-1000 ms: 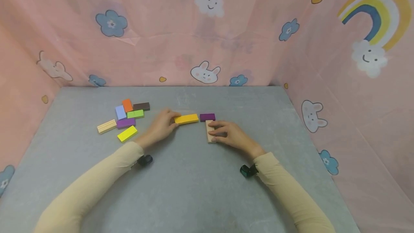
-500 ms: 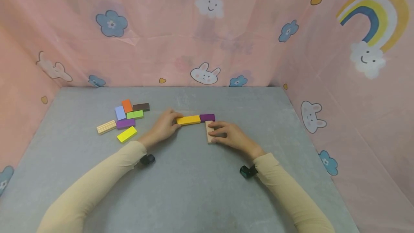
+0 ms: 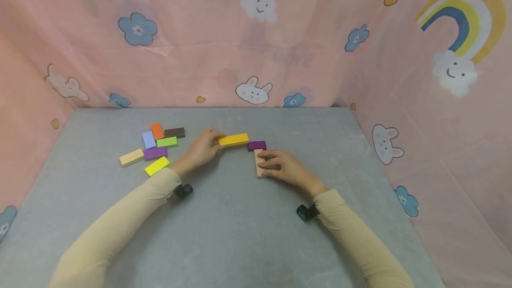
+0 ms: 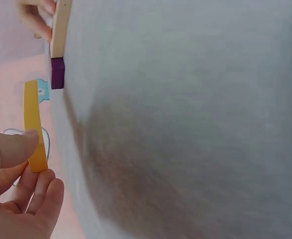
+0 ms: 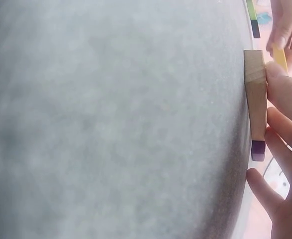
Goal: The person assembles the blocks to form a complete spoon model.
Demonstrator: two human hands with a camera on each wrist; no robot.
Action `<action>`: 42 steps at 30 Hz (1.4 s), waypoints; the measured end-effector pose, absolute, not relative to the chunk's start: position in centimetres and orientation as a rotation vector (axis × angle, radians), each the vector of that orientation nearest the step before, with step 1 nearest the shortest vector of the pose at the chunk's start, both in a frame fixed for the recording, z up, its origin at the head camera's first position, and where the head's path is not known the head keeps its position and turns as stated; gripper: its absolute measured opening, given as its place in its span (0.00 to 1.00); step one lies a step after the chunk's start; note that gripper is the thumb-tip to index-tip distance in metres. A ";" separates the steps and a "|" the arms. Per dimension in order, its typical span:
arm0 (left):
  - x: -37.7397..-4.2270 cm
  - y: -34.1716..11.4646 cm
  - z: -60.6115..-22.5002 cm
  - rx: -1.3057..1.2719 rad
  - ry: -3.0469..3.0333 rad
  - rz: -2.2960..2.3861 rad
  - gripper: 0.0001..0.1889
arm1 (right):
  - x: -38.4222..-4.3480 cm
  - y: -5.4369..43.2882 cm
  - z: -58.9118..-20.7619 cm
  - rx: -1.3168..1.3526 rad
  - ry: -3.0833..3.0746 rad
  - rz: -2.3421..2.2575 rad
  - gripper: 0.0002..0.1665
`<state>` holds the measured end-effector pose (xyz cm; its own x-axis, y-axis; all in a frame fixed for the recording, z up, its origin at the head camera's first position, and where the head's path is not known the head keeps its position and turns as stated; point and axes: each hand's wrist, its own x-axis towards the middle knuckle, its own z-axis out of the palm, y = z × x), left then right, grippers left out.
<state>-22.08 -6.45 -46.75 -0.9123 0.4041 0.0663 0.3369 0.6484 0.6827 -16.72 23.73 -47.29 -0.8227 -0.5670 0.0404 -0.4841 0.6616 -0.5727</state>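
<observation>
My left hand (image 3: 205,146) pinches one end of a yellow-orange wooden block (image 3: 234,140) between thumb and fingers. In the left wrist view the block (image 4: 32,114) is raised off the table, its free end pointing toward a dark purple block (image 4: 58,73). That purple block (image 3: 257,146) lies on the table at the far end of a plain wood block (image 3: 259,168), close against it. The fingertips of my right hand (image 3: 290,168) rest on top of the plain block; in the right wrist view the little finger (image 5: 257,181) is spread beyond it.
Left of my left hand lies a loose group of blocks: orange (image 3: 157,130), dark brown (image 3: 174,132), green (image 3: 166,142), light blue (image 3: 149,140), purple (image 3: 155,153), ridged wood (image 3: 131,157) and bright yellow (image 3: 157,166). A pink patterned curtain (image 3: 216,57) borders the grey table (image 3: 240,234).
The left hand first slid the yellow-orange block right to the dark purple block, then raised it up and away. The right hand and the plain block stayed put.
</observation>
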 end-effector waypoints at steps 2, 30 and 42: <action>-22.6 -6.0 -46.6 0.622 2.761 1.124 0.19 | -16.8 23.8 -47.3 -0.874 2.736 -0.878 0.20; -25.6 0.6 -47.1 0.689 2.727 1.063 0.19 | -17.0 23.9 -47.4 -0.935 2.739 -0.868 0.19; -25.7 0.5 -47.4 0.696 2.730 1.069 0.18 | -16.9 23.8 -47.2 -0.937 2.737 -0.873 0.19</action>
